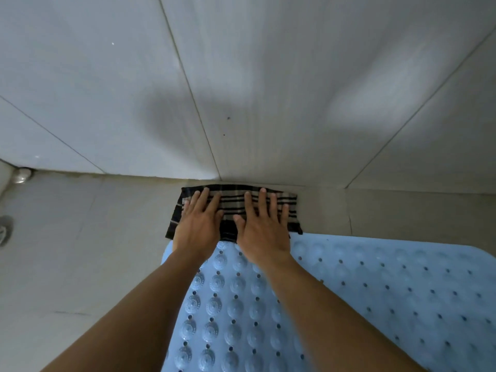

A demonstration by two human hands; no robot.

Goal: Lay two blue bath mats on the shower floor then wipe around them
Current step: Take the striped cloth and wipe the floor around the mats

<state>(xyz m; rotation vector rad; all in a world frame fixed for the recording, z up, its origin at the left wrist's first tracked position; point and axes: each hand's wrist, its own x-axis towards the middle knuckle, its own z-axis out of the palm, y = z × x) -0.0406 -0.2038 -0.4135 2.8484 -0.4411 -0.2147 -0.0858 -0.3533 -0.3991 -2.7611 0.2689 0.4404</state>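
Pressing flat on a dark striped cloth, the left hand and right hand lie side by side, fingers straight and spread. The cloth lies on the shower floor against the wall, touching the far edges of two blue mats.

Dim, cool, bluish light. Soft, broad shadows fall across the tiled wall. Wide-angle distortion bends the grout lines toward the edges. Slightly soft overall, no glare.
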